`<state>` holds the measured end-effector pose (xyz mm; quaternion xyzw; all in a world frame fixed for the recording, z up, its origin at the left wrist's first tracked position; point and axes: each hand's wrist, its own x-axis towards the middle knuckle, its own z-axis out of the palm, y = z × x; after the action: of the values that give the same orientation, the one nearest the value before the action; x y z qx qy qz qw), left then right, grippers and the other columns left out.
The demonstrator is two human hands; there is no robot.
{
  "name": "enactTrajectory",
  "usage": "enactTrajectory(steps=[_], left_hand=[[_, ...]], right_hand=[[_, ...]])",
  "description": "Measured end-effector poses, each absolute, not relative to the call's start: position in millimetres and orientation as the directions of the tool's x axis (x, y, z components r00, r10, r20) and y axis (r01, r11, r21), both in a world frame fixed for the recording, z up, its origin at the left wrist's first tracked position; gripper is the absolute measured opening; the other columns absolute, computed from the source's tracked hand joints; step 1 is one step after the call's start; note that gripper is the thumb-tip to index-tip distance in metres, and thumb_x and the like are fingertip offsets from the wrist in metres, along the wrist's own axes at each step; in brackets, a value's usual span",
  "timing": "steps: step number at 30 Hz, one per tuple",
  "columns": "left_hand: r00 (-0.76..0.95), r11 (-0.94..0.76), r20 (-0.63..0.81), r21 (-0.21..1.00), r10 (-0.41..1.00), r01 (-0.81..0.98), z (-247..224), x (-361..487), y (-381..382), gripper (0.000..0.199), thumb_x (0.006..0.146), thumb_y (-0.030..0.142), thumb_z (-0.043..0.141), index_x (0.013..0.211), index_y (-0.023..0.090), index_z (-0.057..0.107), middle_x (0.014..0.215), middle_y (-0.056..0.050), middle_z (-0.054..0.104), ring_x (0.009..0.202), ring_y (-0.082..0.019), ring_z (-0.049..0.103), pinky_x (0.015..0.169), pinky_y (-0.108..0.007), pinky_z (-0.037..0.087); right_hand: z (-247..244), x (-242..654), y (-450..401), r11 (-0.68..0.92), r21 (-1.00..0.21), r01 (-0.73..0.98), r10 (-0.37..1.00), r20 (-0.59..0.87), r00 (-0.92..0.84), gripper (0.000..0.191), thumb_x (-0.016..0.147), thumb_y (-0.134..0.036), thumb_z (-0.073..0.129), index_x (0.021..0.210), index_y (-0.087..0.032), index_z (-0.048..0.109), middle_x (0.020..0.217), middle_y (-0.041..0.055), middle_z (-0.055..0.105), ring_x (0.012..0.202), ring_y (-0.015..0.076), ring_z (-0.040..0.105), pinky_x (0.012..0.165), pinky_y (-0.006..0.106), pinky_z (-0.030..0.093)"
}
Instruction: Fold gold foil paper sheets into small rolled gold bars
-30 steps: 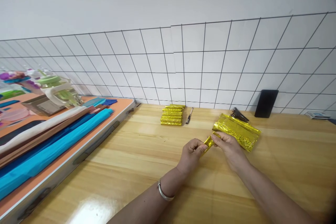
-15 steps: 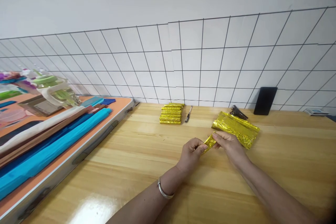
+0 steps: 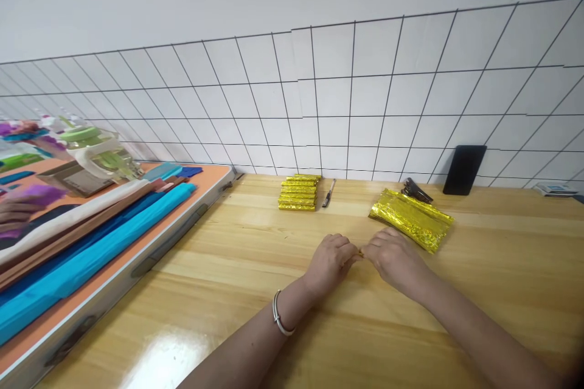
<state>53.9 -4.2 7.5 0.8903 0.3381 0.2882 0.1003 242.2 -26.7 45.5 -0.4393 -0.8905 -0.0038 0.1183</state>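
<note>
Between my two hands is a small strip of gold foil (image 3: 361,253), mostly covered by my fingers. My left hand (image 3: 331,260) pinches its left end, and a silver bangle (image 3: 276,315) sits on that wrist. My right hand (image 3: 392,257) grips the other end, its fingers bent over the foil. Both hands are low over the wooden table. Just beyond my right hand lies a stack of gold foil sheets (image 3: 412,219). Farther back, several folded gold foil strips (image 3: 298,193) are lined up in a pile, with a pen-like tool (image 3: 328,193) beside them.
A black phone-like slab (image 3: 464,170) leans on the tiled wall. A dark clip (image 3: 416,189) lies behind the foil sheets. At left, an orange-topped table (image 3: 219,174) bears rolls of coloured paper (image 3: 104,243), a green-lidded jug (image 3: 98,149) and another person's hand (image 3: 18,209) with purple material.
Both hands have rolled over and lowered, fingers now covering the gold foil strip that showed between them. Another person's hand with purple material has come in at the left edge.
</note>
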Motion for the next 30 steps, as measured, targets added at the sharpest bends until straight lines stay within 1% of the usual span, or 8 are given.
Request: enactTrajectory(steps=[4,7,10,14,18,21,24,30], left_hand=[[0.615,-0.743,0.420,0.431,0.668,0.512,11.6,45.6,2.6,0.017,0.089,0.024,0.049,0.092,0.018,0.065,0.079,-0.005,0.062,0.079,-0.017,0.054,0.072,-0.027,0.037],[0.549,-0.675,0.413,0.578,0.727,0.458,9.3,39.6,9.8,0.017,0.088,0.025,0.051,0.094,0.018,0.066,0.081,-0.006,0.064,0.078,-0.016,0.056,0.073,-0.026,0.040],[0.504,-0.570,0.355,0.730,0.787,0.377,6.2,35.7,14.3,0.018,0.087,0.027,0.053,0.090,0.017,0.068,0.081,-0.005,0.066,0.075,-0.014,0.058,0.070,-0.023,0.042],[0.520,-0.456,0.260,0.840,0.813,0.293,3.9,32.1,17.2,0.021,0.086,0.030,0.053,0.086,0.017,0.070,0.079,-0.003,0.066,0.071,-0.013,0.058,0.067,-0.021,0.041],[0.531,-0.287,0.081,0.904,0.843,0.317,0.7,28.1,20.9,0.026,0.082,0.036,0.055,0.082,0.014,0.069,0.068,0.000,0.061,0.062,-0.011,0.052,0.060,-0.020,0.039],[0.543,-0.188,-0.037,0.917,0.839,0.352,-2.5,25.0,23.8,0.032,0.080,0.041,0.055,0.078,0.012,0.068,0.066,0.000,0.059,0.059,-0.010,0.050,0.057,-0.020,0.038],[0.542,-0.165,-0.070,0.913,0.838,0.374,-5.6,23.0,26.2,0.034,0.078,0.043,0.055,0.080,0.012,0.069,0.067,-0.001,0.060,0.059,-0.011,0.050,0.055,-0.020,0.037],[0.473,-0.106,-0.119,0.900,0.873,0.422,-11.6,19.8,32.1,0.032,0.071,0.043,0.062,0.079,0.012,0.068,0.067,-0.002,0.063,0.058,-0.011,0.052,0.055,-0.021,0.038]], right_hand=[[38.4,248.3,-26.6,0.590,-0.165,0.791,0.803,0.231,-0.550,0.029,0.088,-0.014,0.040,0.093,-0.023,0.067,0.076,0.0052,0.067,0.075,0.0188,0.056,0.076,0.034,0.034],[34.8,256.3,-25.7,0.535,-0.272,0.800,0.843,0.240,-0.482,0.027,0.088,-0.020,0.041,0.092,-0.024,0.068,0.081,0.0065,0.068,0.075,0.0207,0.057,0.075,0.034,0.035],[33.3,259.9,-26.6,0.496,-0.342,0.798,0.868,0.217,-0.447,0.026,0.088,-0.024,0.043,0.090,-0.025,0.068,0.085,0.0065,0.069,0.076,0.0217,0.057,0.074,0.034,0.035],[31.1,258.3,-27.6,0.438,-0.393,0.809,0.898,0.144,-0.416,0.026,0.088,-0.030,0.041,0.085,-0.025,0.066,0.081,0.0045,0.067,0.074,0.0205,0.056,0.069,0.031,0.035],[22.5,257.5,-26.2,0.343,-0.525,0.779,0.919,0.015,-0.394,0.028,0.088,-0.035,0.040,0.070,-0.022,0.058,0.066,-0.0005,0.059,0.062,0.0159,0.051,0.057,0.025,0.031],[11.8,259.1,-25.3,0.269,-0.647,0.713,0.923,-0.039,-0.384,0.031,0.087,-0.037,0.040,0.063,-0.020,0.051,0.059,-0.0030,0.050,0.057,0.0135,0.046,0.054,0.024,0.029],[2.4,260.9,-24.5,0.220,-0.710,0.668,0.933,-0.046,-0.357,0.030,0.085,-0.037,0.042,0.062,-0.020,0.052,0.058,-0.0037,0.047,0.056,0.0126,0.043,0.053,0.023,0.028],[-8.6,266.4,-19.3,0.138,-0.744,0.654,0.959,-0.064,-0.275,0.025,0.078,-0.038,0.050,0.065,-0.019,0.059,0.057,-0.0040,0.049,0.054,0.0121,0.044,0.050,0.022,0.029]])
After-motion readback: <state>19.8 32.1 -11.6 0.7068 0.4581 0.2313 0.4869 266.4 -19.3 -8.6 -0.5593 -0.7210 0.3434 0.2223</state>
